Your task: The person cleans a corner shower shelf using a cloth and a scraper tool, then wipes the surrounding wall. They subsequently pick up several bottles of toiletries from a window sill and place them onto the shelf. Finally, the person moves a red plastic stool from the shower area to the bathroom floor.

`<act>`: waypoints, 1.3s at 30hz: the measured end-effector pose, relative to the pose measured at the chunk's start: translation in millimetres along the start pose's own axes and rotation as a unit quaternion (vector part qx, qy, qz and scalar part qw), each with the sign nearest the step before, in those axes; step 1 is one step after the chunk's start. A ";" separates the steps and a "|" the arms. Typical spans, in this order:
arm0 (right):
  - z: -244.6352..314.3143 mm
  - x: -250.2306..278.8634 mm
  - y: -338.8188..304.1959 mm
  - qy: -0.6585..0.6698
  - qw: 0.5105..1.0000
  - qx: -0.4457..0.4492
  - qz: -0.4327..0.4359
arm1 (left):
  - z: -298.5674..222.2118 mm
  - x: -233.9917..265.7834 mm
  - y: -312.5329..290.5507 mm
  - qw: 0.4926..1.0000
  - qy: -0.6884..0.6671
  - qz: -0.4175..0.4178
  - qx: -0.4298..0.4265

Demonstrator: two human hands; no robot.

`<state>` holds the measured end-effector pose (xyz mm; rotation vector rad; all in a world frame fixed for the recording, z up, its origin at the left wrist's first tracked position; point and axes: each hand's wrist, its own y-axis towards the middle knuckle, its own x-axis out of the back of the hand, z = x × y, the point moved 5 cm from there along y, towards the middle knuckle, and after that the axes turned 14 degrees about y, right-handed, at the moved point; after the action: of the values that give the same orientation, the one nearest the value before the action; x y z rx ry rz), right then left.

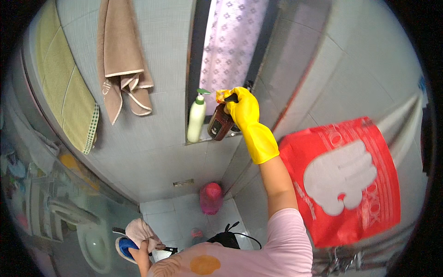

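Observation:
My right hand [242, 107], in a yellow rubber glove, reaches up to the window recess. Its fingers are closed around the black top of a dark brown bottle [220, 123], which leans slightly. Close by on the ledge stands a pale green pump bottle [197, 121] with a green top. Low on the left, my bare left hand [142, 254] is closed on a blue round-backed scrubber [125, 248] with a pale rim. A greyish-pink cloth [140, 232] hangs bunched against the same hand. Exactly how its fingers hold the two is partly hidden.
A brown towel [122, 41] and a green towel [64, 78] hang at left. On the right wall hangs a red bag [295, 161]. Below are a pink container [211, 198] and a black item with a cord [224, 239]. Glass separates a washbasin [94, 244] at left.

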<state>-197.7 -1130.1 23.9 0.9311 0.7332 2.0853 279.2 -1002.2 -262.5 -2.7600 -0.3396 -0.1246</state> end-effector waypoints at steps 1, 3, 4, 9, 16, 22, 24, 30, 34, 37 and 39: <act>14.9 15.1 -10.2 0.022 1.000 0.011 -0.007 | -0.6 5.7 -1.4 0.999 -0.011 0.023 -0.042; 46.9 46.4 -35.5 0.101 0.994 0.020 -0.029 | 11.5 21.8 -3.2 0.999 -0.008 0.028 -0.015; 59.6 62.0 -47.5 0.012 0.999 -0.022 -0.039 | 18.3 30.7 -4.0 0.999 0.000 0.032 -0.002; 150.0 148.0 -130.7 -0.059 0.994 -0.081 -0.040 | 35.9 57.7 4.2 0.987 0.053 0.151 -0.018; 313.0 272.3 -294.6 -0.029 0.985 -0.171 0.007 | 46.3 11.9 -41.1 0.917 0.128 0.369 -0.079; 452.1 388.4 -407.4 -0.346 0.904 -0.224 -0.113 | 69.3 -52.3 -140.1 0.814 0.167 0.546 -0.106; 486.3 431.3 -445.4 -0.245 0.873 -0.323 -0.270 | 78.6 -66.0 -177.4 0.779 0.177 0.591 -0.110; 595.7 570.8 -511.4 -0.379 0.762 -0.242 -0.467 | 119.5 -92.6 -299.4 0.692 0.189 0.688 -0.110; 658.7 676.2 -534.3 -0.455 0.758 -0.144 -0.444 | 152.6 -90.0 -386.4 0.665 0.195 0.712 -0.109; 675.9 761.3 -560.3 -0.541 0.706 -0.149 -0.432 | 175.3 -80.3 -453.4 0.663 0.197 0.714 -0.110; 670.8 813.1 -580.4 -0.585 0.679 -0.161 -0.413 | 190.4 -70.5 -493.5 0.664 0.206 0.711 -0.111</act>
<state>169.8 -17.8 298.4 1.1631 -0.0005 0.5011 95.9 -501.4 -282.9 -2.2421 1.9756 -0.3528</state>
